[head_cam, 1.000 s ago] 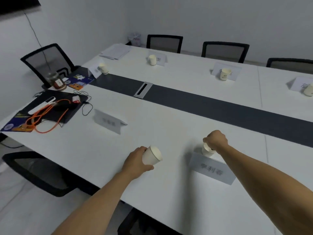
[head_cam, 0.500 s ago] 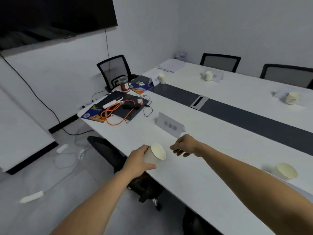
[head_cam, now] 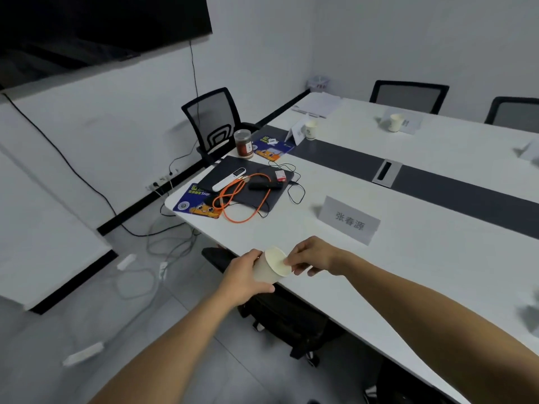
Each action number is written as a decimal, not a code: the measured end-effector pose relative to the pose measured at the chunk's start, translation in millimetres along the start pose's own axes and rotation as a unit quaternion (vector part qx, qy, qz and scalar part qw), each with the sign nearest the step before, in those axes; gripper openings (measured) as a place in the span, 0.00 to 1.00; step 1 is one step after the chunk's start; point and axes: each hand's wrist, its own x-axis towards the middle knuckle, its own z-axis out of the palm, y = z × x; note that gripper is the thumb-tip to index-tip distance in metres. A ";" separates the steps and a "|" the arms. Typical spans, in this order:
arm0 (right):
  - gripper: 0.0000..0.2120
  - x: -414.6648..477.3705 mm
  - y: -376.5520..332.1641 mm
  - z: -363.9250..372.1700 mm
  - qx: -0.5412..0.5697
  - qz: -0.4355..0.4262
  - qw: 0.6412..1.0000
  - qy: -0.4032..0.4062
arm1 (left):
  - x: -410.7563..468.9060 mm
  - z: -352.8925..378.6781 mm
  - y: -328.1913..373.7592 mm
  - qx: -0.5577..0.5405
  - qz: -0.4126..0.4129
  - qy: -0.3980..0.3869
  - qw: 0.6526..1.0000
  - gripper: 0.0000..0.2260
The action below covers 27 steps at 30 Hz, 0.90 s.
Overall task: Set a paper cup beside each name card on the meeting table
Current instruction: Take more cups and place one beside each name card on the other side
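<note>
My left hand (head_cam: 243,279) grips the cup (head_cam: 272,265), right fingers (head_cam: 291,262) pinch its rim; card (head_cam: 348,220) lies up-right.

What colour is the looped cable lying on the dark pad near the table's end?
Orange. The looped cable shows clearly in the head view, lying on the dark pad.

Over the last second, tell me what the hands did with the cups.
The right hand let go of a cup set by the previous name card, swung left, and its fingers now pinch the rim of the paper cup. The left hand kept holding that cup throughout.
</note>
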 end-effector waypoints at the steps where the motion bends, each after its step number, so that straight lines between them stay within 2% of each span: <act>1: 0.05 5.1 -1.9 -0.3 -0.002 0.005 1.000 0.001 | 5.2 -0.7 -1.2 0.003 0.003 -0.003 1.000 0.31; 5: 0.05 39.8 -11.5 -13.5 -0.004 0.022 1.000 0.013 | 48.8 -10.1 -8.1 0.027 0.018 -0.026 0.999 0.33; 8: 0.04 68.2 -19.2 -38.1 0.008 0.035 0.998 0.051 | 95.3 -16.8 -12.4 0.042 0.017 -0.042 0.998 0.31; 11: 0.02 90.2 -22.9 -77.3 0.022 0.050 0.992 0.115 | 140.1 -21.9 -16.2 0.076 0.008 -0.067 0.995 0.30; 13: 0.05 100.3 -21.7 -105.6 0.040 0.056 0.981 0.180 | 167.6 -23.3 -19.1 0.087 0.006 -0.079 0.993 0.28; 16: 0.05 109.3 -17.0 -146.7 0.070 0.088 0.952 0.286 | 204.2 -18.2 -22.8 0.098 0.001 -0.103 0.990 0.26; 21: 0.06 127.8 -2.8 -212.3 0.076 0.137 0.891 0.426 | 270.2 0.4 -21.9 0.154 0.040 -0.150 0.976 0.24; 24: 0.07 141.9 14.4 -235.8 0.086 0.178 0.855 0.480 | 306.2 16.4 -26.7 0.188 0.064 -0.176 0.964 0.24; 27: 0.07 158.2 31.4 -247.3 0.090 0.228 0.831 0.500 | 339.6 35.6 -36.9 0.236 0.104 -0.192 0.947 0.23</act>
